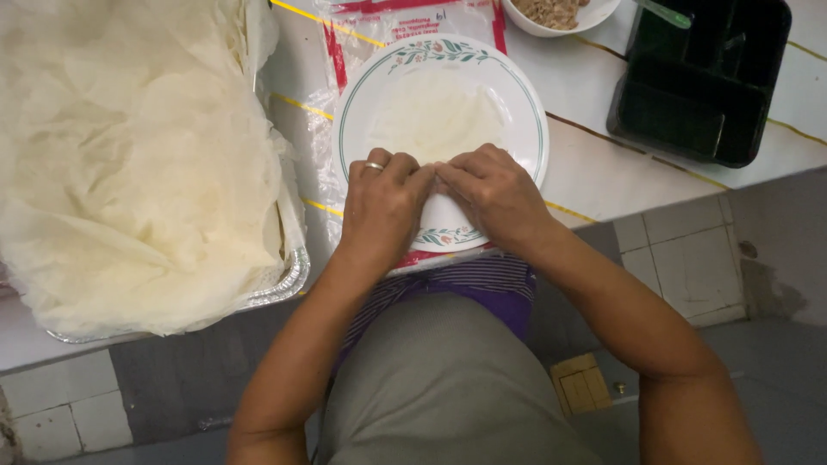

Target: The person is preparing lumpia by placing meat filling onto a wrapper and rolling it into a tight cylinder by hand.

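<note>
Head view: left hand (379, 202) and right hand (491, 194) pinch the near edge of a thin wrapper (435, 116) on the floral-rimmed plate (525, 112); rolling barely begun, most wrapper still flat.

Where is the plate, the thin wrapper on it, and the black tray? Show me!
plate (517, 103): head view, on its bare right rim.
thin wrapper (435, 116): head view, on the flat middle of the sheet.
black tray (702, 82): head view, on the middle of its inside.
</note>
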